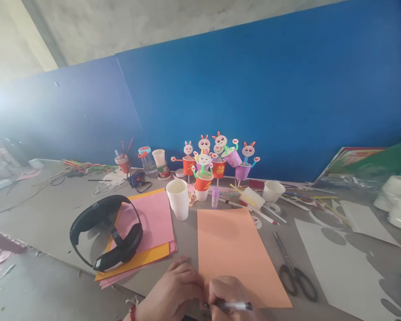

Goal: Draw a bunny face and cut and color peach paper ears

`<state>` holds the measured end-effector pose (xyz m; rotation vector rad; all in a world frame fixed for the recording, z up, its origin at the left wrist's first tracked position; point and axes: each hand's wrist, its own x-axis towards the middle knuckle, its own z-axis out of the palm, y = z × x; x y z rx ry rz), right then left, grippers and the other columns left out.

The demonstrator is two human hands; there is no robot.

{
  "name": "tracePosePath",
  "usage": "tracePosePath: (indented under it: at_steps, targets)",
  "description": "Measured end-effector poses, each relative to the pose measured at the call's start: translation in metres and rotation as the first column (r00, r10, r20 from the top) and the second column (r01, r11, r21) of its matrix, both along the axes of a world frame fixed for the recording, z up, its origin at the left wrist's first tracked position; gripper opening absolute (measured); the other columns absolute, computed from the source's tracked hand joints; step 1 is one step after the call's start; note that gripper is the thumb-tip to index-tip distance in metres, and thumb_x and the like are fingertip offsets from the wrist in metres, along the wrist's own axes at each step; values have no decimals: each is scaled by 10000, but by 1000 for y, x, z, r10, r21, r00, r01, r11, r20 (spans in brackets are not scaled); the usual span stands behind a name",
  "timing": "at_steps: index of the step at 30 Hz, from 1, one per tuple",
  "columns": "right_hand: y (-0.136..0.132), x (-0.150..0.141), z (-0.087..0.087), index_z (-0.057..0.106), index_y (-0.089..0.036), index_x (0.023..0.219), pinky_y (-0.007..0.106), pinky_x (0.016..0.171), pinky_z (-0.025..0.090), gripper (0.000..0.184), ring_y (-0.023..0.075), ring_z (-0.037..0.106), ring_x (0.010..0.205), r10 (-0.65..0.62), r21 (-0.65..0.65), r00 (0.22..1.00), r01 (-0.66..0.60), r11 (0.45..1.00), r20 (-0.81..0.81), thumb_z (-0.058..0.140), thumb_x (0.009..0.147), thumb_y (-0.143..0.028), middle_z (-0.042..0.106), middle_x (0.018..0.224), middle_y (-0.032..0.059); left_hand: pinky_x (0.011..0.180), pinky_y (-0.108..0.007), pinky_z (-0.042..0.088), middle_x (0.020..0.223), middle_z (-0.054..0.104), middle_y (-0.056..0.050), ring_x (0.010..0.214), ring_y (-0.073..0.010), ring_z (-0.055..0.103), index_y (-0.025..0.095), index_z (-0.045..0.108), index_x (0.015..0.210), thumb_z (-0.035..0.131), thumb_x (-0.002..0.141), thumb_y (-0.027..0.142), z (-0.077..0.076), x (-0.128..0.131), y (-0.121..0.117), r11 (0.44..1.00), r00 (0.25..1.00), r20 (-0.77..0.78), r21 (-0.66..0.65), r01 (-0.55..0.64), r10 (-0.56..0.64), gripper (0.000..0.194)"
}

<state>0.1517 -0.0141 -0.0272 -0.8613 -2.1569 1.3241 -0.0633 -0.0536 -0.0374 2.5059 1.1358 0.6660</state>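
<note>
Right hand [229, 294] had its fingers clamped on a pen [237, 306], pen lying low and nearly level, its left end close to the near left corner of the orange sheet [235, 249]. Left hand [180, 285] was just beside the pen hand, at the sheet's left edge, fingers bent and close together; couldn't tell if it pinched anything. Red bracelet [132, 312] on the left wrist.

Orange sheet lay flat on the grey table [50, 200], in front of the person. Scissors [294, 274] right of it, 2 black handle loops toward the person. Further right, a white sheet [344, 267] with rounded cutouts along its edge. Left of the orange sheet: stack of white cups [177, 200], upright, then pink paper [157, 223] over a yellow-orange sheet [153, 256], with a black headset [103, 236] partly on top.

Behind the orange sheet stood a purple glue stick [215, 197] and a cluster of rabbit figures [204, 180] in red and purple cups, at least 5. 1 white cup [252, 198] lay tipped over to their right. Blue panel [237, 89] behind everything on the table.
</note>
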Motion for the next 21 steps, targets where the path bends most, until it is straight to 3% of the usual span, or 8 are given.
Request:
tracePosePath:
  at_steps: [9,21]
  targets:
    - [0,0,1,372,-258,682,230,586,385,138,146,503,616,-1,48,995,-4,999,99,486,675,-182,555,642,-48,1192,-375,215,1091,735,38,1066,-156,642,325,649,1042,483,837,76,13,0,-1,989,1000,-13,-148,-19,18,363]
    - [1,-2,8,361,-255,665,245,544,317,121,134,427,571,19,6,998,-20,1000,66,478,670,-225,481,611,-57,1190,-355,213,1088,734,71,1065,-135,644,330,649,1030,518,784,34,12,1,-1,991,999,-24,-128,-26,23,407]
